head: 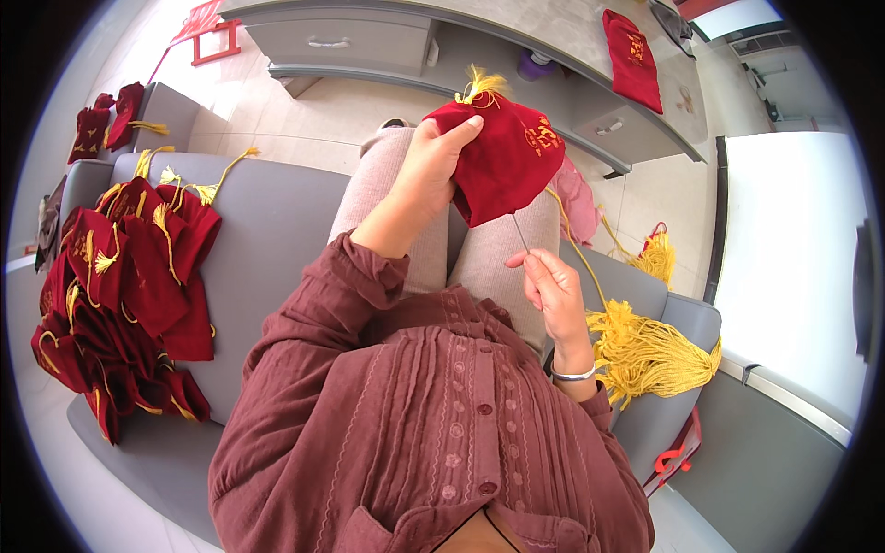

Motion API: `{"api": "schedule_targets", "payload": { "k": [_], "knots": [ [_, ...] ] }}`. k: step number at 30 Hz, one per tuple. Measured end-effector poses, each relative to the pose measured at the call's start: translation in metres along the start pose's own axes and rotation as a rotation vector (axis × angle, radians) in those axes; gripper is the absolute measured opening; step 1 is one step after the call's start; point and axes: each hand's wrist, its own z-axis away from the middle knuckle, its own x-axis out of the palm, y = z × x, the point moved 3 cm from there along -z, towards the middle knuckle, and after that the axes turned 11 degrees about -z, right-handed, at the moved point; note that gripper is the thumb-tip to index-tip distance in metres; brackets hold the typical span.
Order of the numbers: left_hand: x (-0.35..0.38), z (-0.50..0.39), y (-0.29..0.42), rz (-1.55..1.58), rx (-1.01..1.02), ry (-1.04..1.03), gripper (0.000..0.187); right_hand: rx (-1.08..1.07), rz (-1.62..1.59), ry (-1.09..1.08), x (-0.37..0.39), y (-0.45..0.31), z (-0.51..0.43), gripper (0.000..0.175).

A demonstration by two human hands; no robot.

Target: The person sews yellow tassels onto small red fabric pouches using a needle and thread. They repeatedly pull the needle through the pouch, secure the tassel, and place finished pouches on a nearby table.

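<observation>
My left hand [432, 166] grips a dark red fabric drawstring pouch [498, 166] above my knees, thumb on its face. Gold printing marks the pouch's far right side, and a yellow tassel [482, 86] sticks out at its top. Between the thumb and fingers of my right hand [553, 283] is a thin metal rod [520, 230], perhaps a threading needle. Its far tip meets the pouch's near edge; whether it goes inside is hidden. A yellow cord [572, 238] runs from the pouch's right side down to a bundle of yellow tasselled cords [650, 349] beside my right arm.
Several red pouches with yellow tassels [138, 276] are heaped on the grey sofa [269, 214] to my left. A grey desk [352, 41] stands ahead, with another red pouch [632, 62] on top. More yellow tassels [653, 259] hang by the sofa's right front. A red chair [214, 41] stands far left.
</observation>
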Motion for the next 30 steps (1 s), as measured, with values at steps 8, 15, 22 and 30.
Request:
{"api": "schedule_targets", "payload": {
  "k": [8,15,22,30],
  "knots": [
    [0.0,-0.003,0.0,0.061,-0.014,-0.016,0.017,0.077,-0.199,-0.045,-0.002,0.002,0.01,0.028],
    [-0.001,-0.004,0.0,0.089,-0.003,-0.004,0.017,0.132,-0.327,-0.1,-0.006,0.007,0.014,0.028],
    [-0.03,-0.022,0.024,0.136,0.03,0.161,0.018,0.302,-0.285,-0.213,-0.011,0.008,0.021,0.03],
    [-0.027,-0.025,0.004,0.218,-0.076,0.077,0.02,-0.144,0.215,0.085,0.003,0.004,-0.008,0.024]
  ]
}}
